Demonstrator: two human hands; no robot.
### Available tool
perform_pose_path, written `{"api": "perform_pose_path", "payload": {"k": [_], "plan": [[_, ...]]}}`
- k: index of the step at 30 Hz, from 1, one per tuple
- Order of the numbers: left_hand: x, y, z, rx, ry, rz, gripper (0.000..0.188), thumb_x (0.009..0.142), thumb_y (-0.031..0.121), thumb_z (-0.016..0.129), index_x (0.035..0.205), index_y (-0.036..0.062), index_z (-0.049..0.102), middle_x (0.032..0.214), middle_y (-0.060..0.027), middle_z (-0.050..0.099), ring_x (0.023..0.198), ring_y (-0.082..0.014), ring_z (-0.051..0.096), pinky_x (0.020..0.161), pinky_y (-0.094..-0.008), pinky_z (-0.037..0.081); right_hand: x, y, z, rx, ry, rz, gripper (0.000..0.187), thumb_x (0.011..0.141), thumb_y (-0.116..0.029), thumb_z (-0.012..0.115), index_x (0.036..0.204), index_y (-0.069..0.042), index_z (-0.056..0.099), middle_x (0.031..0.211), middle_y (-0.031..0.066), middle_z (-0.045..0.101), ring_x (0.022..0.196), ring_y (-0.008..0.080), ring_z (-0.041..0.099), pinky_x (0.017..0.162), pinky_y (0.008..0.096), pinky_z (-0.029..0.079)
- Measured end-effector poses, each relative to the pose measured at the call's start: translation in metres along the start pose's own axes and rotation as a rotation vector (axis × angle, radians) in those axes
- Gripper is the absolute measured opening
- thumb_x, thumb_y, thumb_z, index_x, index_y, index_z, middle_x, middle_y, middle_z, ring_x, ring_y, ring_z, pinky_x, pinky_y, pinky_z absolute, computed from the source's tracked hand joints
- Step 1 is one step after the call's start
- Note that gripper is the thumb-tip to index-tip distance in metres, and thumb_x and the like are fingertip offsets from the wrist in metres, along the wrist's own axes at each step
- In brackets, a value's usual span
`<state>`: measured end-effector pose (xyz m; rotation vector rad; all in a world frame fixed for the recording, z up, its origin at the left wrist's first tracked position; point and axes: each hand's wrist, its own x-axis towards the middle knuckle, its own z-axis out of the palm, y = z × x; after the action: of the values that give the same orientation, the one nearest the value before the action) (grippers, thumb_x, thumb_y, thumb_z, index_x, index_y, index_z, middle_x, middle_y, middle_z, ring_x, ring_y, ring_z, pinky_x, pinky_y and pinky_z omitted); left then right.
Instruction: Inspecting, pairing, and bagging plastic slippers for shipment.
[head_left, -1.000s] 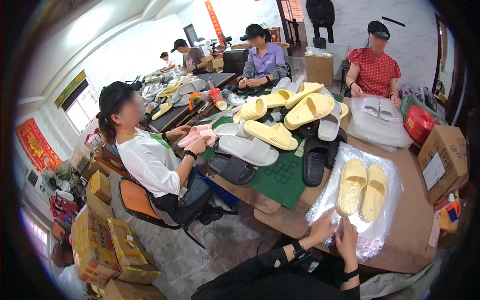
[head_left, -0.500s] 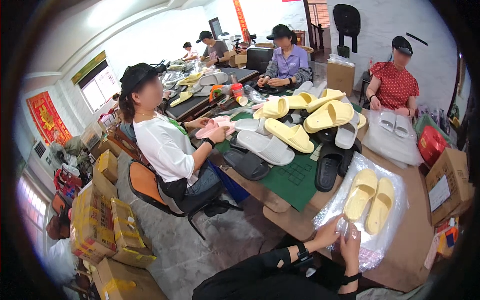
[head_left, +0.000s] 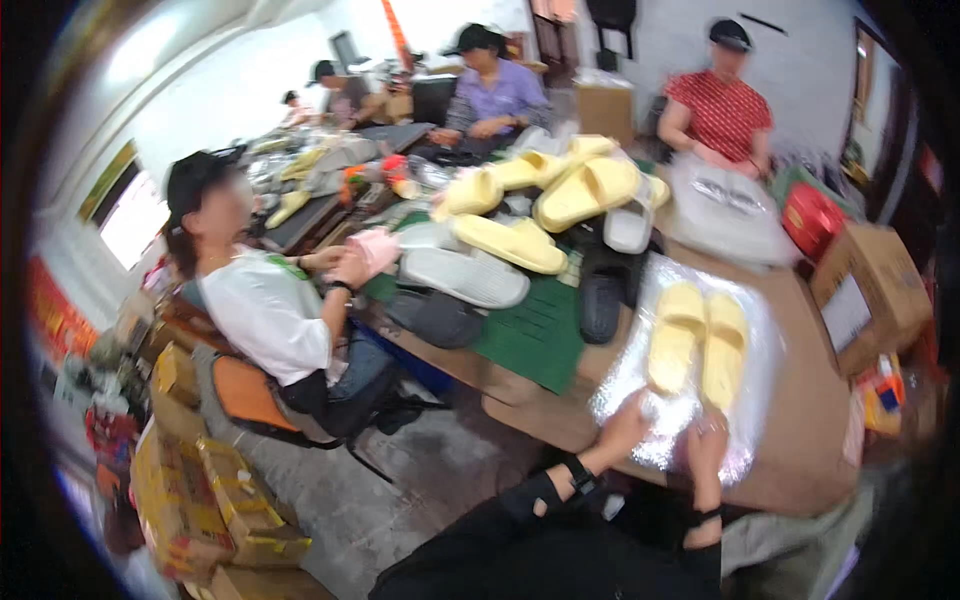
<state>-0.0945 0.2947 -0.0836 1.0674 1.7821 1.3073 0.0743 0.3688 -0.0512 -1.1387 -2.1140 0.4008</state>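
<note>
A pair of yellow slippers, the left slipper (head_left: 676, 338) and the right slipper (head_left: 725, 350), lies side by side on a stack of clear plastic bags (head_left: 765, 300) at the table's near right. Just below the left slipper's heel, my left hand (head_left: 626, 428) has its fingers closed on the film of a plastic bag. My right hand (head_left: 706, 442) is closed on the same film, close to the right slipper's heel. Motion blur softens both hands, and the exact fingertip hold is hard to see.
Yellow, grey and black slippers (head_left: 590, 195) pile up on the green mat (head_left: 530, 335). A person in white (head_left: 265, 310) on the left handles pink slippers (head_left: 374, 250). Across sits a person in red (head_left: 722, 115) behind more plastic bags. Cardboard boxes (head_left: 872, 295) flank the table.
The whole view has shifted, so the scene sits further left and higher. My hands have spread apart along the bag's near edge. The person in white has raised the pink slippers together.
</note>
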Motion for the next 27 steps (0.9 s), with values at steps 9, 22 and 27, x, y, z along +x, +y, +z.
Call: {"api": "perform_pose_path", "payload": {"k": [9, 22, 27], "plan": [[-0.004, 0.069, -0.024, -0.49, -0.244, -0.098, 0.045, 0.089, -0.004, 0.039, 0.133, 0.0083, 0.043, 0.103, -0.0064, 0.06, 0.051, -0.0042, 0.044, 0.043, -0.0179, 0.038, -0.023, -0.06, -0.039, 0.843, -0.633, 0.554, 0.027, 0.094, -0.022, 0.052, 0.089, 0.002, 0.064, 0.076, 0.0046, 0.066, 0.073, 0.0117, 0.063, 0.069, 0.0249, 0.05], [-0.056, 0.105, 0.006, -0.475, -0.741, -0.081, 0.031, 0.092, -0.001, 0.042, 0.118, 0.0056, 0.057, 0.105, -0.005, 0.059, 0.087, -0.0074, 0.054, 0.071, -0.0205, 0.046, -0.012, -0.034, -0.042, 1.75, -0.222, 0.904, 0.046, 0.094, -0.036, 0.046, 0.129, -0.008, 0.035, 0.107, 0.0163, 0.059, 0.09, 0.0264, 0.062, 0.078, 0.0384, 0.052], [-0.057, 0.107, -0.004, -0.317, -0.76, -0.031, 0.032, 0.091, 0.004, 0.049, 0.122, 0.0076, 0.054, 0.087, 0.0033, 0.055, 0.062, -0.0016, 0.042, 0.056, -0.0158, 0.036, -0.013, -0.033, -0.038, 1.509, -0.208, 1.038, 0.02, 0.087, -0.014, 0.056, 0.101, 0.001, 0.057, 0.091, 0.0097, 0.061, 0.07, 0.0184, 0.061, 0.059, 0.0311, 0.053]]}}
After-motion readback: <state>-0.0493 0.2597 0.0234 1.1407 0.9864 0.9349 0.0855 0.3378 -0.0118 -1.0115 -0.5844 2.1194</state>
